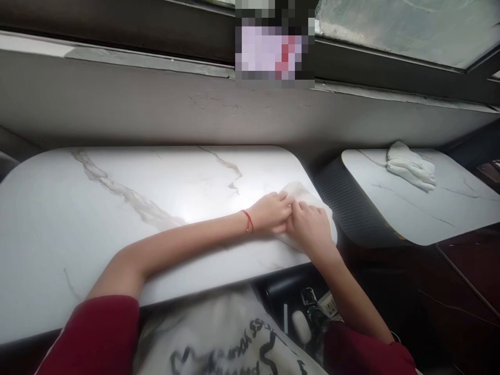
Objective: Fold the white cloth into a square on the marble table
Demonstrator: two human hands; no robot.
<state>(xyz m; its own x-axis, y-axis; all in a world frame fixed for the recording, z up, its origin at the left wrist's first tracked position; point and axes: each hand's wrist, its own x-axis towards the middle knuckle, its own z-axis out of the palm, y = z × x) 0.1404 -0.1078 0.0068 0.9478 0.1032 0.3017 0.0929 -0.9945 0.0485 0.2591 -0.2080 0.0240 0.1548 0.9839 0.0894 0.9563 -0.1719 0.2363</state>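
Note:
A white cloth (299, 191) lies bunched at the right end of the white marble-patterned table (136, 182). My left hand (271, 211), with a red string bracelet at the wrist, reaches across the tabletop and holds the cloth with curled fingers. Against it, my right hand (311, 226) also grips the cloth, and the fingertips of both hands meet. Parts of the cloth under the hands are hidden.
A second marbled table (406, 208) stands to the right, with a folded white cloth (410, 165) on it. Behind runs a grey wall (156, 112) below windows. An open drawer (273, 297) with small items, including a white mouse-shaped object (301, 327), sits below the table edge.

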